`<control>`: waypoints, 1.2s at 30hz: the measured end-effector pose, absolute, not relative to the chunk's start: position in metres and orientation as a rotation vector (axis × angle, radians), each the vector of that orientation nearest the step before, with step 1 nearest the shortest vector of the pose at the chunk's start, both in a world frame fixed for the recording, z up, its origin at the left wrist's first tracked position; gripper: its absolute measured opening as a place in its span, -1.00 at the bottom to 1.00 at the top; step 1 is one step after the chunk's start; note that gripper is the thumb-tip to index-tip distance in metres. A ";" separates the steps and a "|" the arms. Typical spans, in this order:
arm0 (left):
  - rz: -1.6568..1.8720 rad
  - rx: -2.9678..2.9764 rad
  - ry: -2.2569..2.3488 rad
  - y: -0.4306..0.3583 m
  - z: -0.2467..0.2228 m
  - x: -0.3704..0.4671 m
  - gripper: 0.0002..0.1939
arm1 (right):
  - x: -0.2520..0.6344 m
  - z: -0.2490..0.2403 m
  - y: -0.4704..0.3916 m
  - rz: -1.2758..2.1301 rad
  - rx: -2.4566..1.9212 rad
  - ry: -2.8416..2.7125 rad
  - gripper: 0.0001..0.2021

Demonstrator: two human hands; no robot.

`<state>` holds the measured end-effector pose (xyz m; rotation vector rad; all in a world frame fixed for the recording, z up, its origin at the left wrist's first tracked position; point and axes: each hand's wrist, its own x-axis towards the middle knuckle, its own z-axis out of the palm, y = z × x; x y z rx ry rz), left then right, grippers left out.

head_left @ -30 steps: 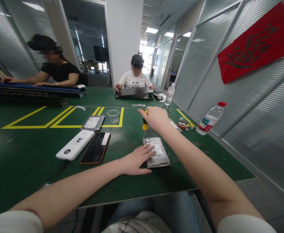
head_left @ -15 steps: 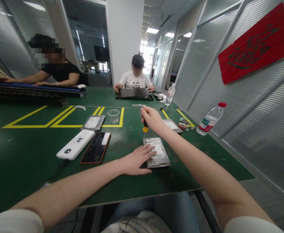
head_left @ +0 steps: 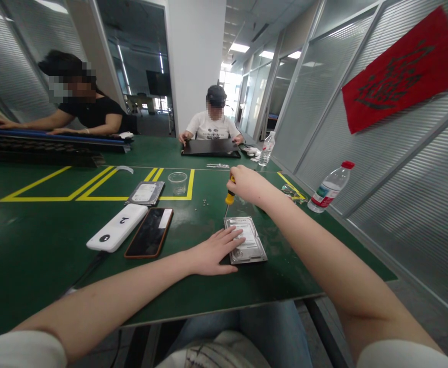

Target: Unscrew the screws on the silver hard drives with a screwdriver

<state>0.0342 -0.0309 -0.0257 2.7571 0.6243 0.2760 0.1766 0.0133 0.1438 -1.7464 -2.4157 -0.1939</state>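
Observation:
A silver hard drive [head_left: 252, 240] with a white label lies flat on the green table in front of me. Across its left side rests my left hand [head_left: 218, 250], fingers spread, the thumb along its near edge. My right hand [head_left: 242, 181] is closed around a yellow and black screwdriver [head_left: 230, 197]. The shaft points down, slightly tilted, and its tip is at the drive's far left corner. Whether the tip sits in a screw is too small to tell. Several tiny screws [head_left: 205, 203] lie on the table left of the screwdriver.
To the left are a phone [head_left: 149, 232], a white power bank [head_left: 117, 228] with a cable, another hard drive [head_left: 146, 193] and a clear plastic cup [head_left: 178, 183]. A water bottle [head_left: 330, 188] stands right. Two people sit across the table, one holding a dark panel [head_left: 211, 147].
My right hand has shifted slightly right and its grip has turned, showing more of the screwdriver's yellow handle. My left hand stays on the hard drive.

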 end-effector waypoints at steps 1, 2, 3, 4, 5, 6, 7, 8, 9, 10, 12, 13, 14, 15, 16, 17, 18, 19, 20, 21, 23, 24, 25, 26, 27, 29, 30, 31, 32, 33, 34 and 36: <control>0.272 2.758 0.626 -0.031 -0.025 0.034 -0.16 | 0.177 0.142 0.014 -0.162 -1.722 -2.424 -0.73; 0.270 2.759 0.627 -0.031 -0.025 0.034 -0.16 | 0.176 0.141 0.015 -0.126 -1.703 -2.429 -0.75; 0.270 2.758 0.626 -0.031 -0.025 0.035 -0.16 | 0.176 0.139 0.016 -0.096 -1.688 -2.428 -0.75; 0.272 2.757 0.625 -0.031 -0.024 0.035 -0.16 | 0.175 0.136 0.016 -0.080 -1.679 -2.416 -0.73; 0.274 2.755 0.625 -0.031 -0.024 0.035 -0.16 | 0.173 0.134 0.017 -0.079 -1.673 -2.397 -0.70; 0.275 2.755 0.626 -0.031 -0.024 0.035 -0.16 | 0.172 0.132 0.017 -0.090 -1.668 -2.372 -0.69; 0.273 2.755 0.628 -0.031 -0.024 0.035 -0.16 | 0.171 0.130 0.017 -0.108 -1.659 -2.345 -0.71; 0.268 2.755 0.630 -0.031 -0.024 0.035 -0.16 | 0.169 0.129 0.016 -0.131 -1.654 -2.318 -0.72; 0.265 2.755 0.631 -0.031 -0.024 0.035 -0.16 | 0.169 0.129 0.015 -0.155 -1.667 -2.289 -0.72; 0.266 2.753 0.630 -0.031 -0.024 0.035 -0.16 | 0.168 0.130 0.014 -0.179 -1.710 -2.256 -0.70; 0.281 2.749 0.623 -0.031 -0.024 0.035 -0.17 | 0.167 0.133 0.011 -0.240 -1.862 -2.190 -0.61; 0.289 2.747 0.618 -0.031 -0.023 0.035 -0.17 | 0.167 0.136 0.010 -0.269 -1.930 -2.180 -0.55; 0.293 2.746 0.614 -0.031 -0.023 0.035 -0.17 | 0.167 0.139 0.009 -0.288 -1.967 -2.200 -0.51; 0.293 2.745 0.612 -0.031 -0.023 0.035 -0.17 | 0.167 0.141 0.007 -0.292 -1.965 -2.247 -0.51; 0.291 2.744 0.613 -0.031 -0.024 0.035 -0.17 | 0.167 0.143 0.006 -0.284 -1.931 -2.307 -0.54; 0.288 2.744 0.615 -0.031 -0.024 0.035 -0.17 | 0.167 0.144 0.005 -0.269 -1.879 -2.364 -0.60; 0.289 2.744 0.618 -0.031 -0.024 0.035 -0.17 | 0.167 0.145 0.003 -0.253 -1.821 -2.405 -0.65; 0.293 2.745 0.619 -0.031 -0.024 0.035 -0.17 | 0.166 0.144 0.002 -0.244 -1.765 -2.428 -0.68; 0.298 2.746 0.620 -0.031 -0.025 0.035 -0.18 | 0.166 0.143 0.000 -0.243 -1.723 -2.433 -0.69; 0.303 2.746 0.619 -0.031 -0.025 0.035 -0.18 | 0.165 0.142 -0.001 -0.249 -1.698 -2.425 -0.68; 0.307 2.748 0.618 -0.031 -0.025 0.034 -0.18 | 0.163 0.140 -0.003 -0.272 -1.727 -2.377 -0.62; 0.310 2.748 0.617 -0.031 -0.025 0.034 -0.18 | 0.162 0.139 -0.003 -0.287 -1.772 -2.343 -0.56; 0.313 2.749 0.615 -0.031 -0.025 0.034 -0.18 | 0.161 0.139 -0.003 -0.302 -1.816 -2.321 -0.51; 0.316 2.750 0.613 -0.031 -0.026 0.034 -0.18 | 0.160 0.139 -0.002 -0.308 -1.843 -2.320 -0.50; 0.319 2.751 0.610 -0.031 -0.026 0.034 -0.18 | 0.160 0.139 -0.001 -0.308 -1.848 -2.335 -0.52; 0.320 2.752 0.606 -0.030 -0.026 0.034 -0.17 | 0.161 0.138 0.000 -0.300 -1.807 -2.377 -0.63; 0.318 2.750 0.607 -0.030 -0.026 0.034 -0.17 | 0.162 0.138 0.001 -0.298 -1.778 -2.387 -0.67; 0.316 2.748 0.609 -0.030 -0.026 0.034 -0.17 | 0.163 0.137 0.001 -0.302 -1.755 -2.386 -0.68; 0.315 2.745 0.611 -0.030 -0.026 0.034 -0.17 | 0.164 0.137 0.001 -0.308 -1.739 -2.378 -0.69; 0.314 2.744 0.611 -0.030 -0.026 0.035 -0.17 | 0.165 0.137 0.001 -0.310 -1.729 -2.372 -0.70; 0.311 2.743 0.611 -0.030 -0.025 0.035 -0.18 | 0.166 0.136 0.001 -0.305 -1.730 -2.367 -0.69; 0.300 2.742 0.613 -0.031 -0.024 0.035 -0.18 | 0.166 0.137 0.001 -0.288 -1.776 -2.339 -0.61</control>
